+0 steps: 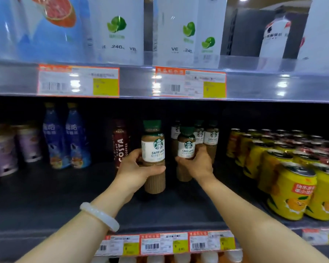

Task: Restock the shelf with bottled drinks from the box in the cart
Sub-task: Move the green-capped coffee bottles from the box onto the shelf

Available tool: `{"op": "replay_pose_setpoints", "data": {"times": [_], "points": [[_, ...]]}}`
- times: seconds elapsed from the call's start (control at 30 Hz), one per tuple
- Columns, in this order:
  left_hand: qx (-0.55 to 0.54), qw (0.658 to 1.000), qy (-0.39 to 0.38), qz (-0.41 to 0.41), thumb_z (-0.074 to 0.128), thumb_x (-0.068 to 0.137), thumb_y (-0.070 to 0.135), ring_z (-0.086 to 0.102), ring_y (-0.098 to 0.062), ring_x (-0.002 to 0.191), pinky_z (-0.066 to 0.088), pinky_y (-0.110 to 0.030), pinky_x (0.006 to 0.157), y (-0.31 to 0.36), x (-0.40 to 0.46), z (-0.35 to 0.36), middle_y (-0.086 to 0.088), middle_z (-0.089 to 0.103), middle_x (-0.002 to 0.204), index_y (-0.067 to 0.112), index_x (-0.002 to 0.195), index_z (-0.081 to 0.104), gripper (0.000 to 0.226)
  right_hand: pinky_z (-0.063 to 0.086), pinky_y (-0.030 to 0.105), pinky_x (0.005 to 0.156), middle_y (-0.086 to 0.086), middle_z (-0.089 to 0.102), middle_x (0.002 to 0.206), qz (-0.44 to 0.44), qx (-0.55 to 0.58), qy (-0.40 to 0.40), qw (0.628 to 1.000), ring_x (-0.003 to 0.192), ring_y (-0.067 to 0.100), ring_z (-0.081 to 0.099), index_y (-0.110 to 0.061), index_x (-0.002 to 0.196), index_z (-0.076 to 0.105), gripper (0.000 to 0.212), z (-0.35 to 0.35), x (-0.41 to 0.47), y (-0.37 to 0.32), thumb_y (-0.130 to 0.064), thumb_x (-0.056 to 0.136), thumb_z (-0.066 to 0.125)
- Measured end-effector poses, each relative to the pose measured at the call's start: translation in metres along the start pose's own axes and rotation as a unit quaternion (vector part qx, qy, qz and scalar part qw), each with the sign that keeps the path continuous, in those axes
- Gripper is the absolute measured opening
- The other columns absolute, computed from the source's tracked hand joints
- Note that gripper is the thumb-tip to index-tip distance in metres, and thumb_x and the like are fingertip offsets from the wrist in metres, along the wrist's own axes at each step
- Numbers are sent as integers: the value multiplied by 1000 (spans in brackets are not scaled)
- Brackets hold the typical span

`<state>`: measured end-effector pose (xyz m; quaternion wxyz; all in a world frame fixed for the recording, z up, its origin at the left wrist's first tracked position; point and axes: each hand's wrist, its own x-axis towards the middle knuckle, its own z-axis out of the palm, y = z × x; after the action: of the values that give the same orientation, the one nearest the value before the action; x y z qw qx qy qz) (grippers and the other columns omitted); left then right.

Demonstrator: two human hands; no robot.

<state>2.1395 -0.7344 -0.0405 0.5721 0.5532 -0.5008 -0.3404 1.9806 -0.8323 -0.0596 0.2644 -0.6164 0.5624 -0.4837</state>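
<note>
Your left hand [136, 168] grips one green-capped Starbucks "CAFFE LATTE" coffee bottle [153, 156], your right hand [195, 164] grips another [186, 149], both on the dark shelf [84, 196] beside a red Costa Coffee bottle [120, 143].

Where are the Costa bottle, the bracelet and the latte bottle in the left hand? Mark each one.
Costa bottle [120, 147]: head view, on its red label.
Bracelet [99, 215]: head view, on the white band at the left wrist.
Latte bottle [153, 149]: head view, on its white label, gripped by the left hand [135, 168].
</note>
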Motion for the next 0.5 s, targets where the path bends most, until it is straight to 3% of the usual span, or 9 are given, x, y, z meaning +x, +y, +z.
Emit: {"op": "replay_pose_setpoints", "data": {"times": [0.2, 0.43, 0.5], "points": [[-4, 1000, 10, -4, 81, 67, 6, 62, -5, 87, 46, -17, 65, -2, 14, -2, 6, 65, 100, 17, 115, 59, 54, 41, 22, 81, 9, 63, 115, -21, -10, -33, 999, 109, 24, 60, -7, 121, 45, 64, 2, 20, 3, -7, 68, 80], [-4, 1000, 8, 12, 79, 68, 5, 62, -3, 85, 47, -13, 62, 1, 26, 12, 7, 65, 98, 14, 115, 59, 52, 46, 28, 86, 9, 62, 114, -7, -34, -39, 999, 106, 25, 61, -10, 114, 45, 57, 7, 33, 9, -13, 69, 80], [1, 1000, 5, 19, 79, 68, 5, 62, -3, 85, 47, -14, 63, 2, 28, 16, 8, 65, 98, 14, 116, 58, 54, 49, 31, 88, 10, 59, 118, -9, -53, -23, 998, 108, 26, 59, -8, 113, 44, 65, 12, 36, 12, -20, 64, 85]]}}
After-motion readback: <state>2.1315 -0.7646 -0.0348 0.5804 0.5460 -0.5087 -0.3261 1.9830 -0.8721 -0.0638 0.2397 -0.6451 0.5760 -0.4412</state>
